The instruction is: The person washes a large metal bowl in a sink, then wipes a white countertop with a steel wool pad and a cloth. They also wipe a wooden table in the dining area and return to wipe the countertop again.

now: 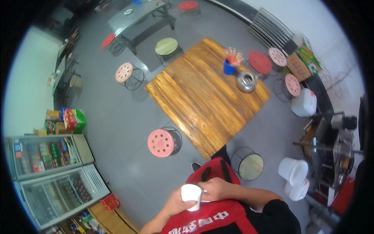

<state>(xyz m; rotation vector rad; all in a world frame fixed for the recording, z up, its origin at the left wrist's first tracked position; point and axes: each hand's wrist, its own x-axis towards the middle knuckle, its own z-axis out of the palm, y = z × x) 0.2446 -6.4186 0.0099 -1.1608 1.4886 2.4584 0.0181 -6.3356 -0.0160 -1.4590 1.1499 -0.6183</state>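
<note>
In front of my red apron point(201, 219), which bears white writing, my left hand point(176, 201) is wrapped around a white cup point(191, 194). The cup tilts, its wide end facing up toward me. My right hand point(217, 188) is curled close against the cup's right side. A small greyish piece shows by its fingers; whether it is a handle or a separate object cannot be made out. Beyond my hands stands a wooden table point(204, 96). On its far right part are a metal kettle point(246, 82) and a blue cup point(229, 68) full of chopsticks.
A pink stool point(160, 143) and a pale green-topped stool point(251, 166) flank the table's near corner. Glass-door refrigerators point(58, 196) line the left. White plastic buckets point(292, 171) and a metal rack point(330, 149) stand at right, below a white jerrycan point(304, 102).
</note>
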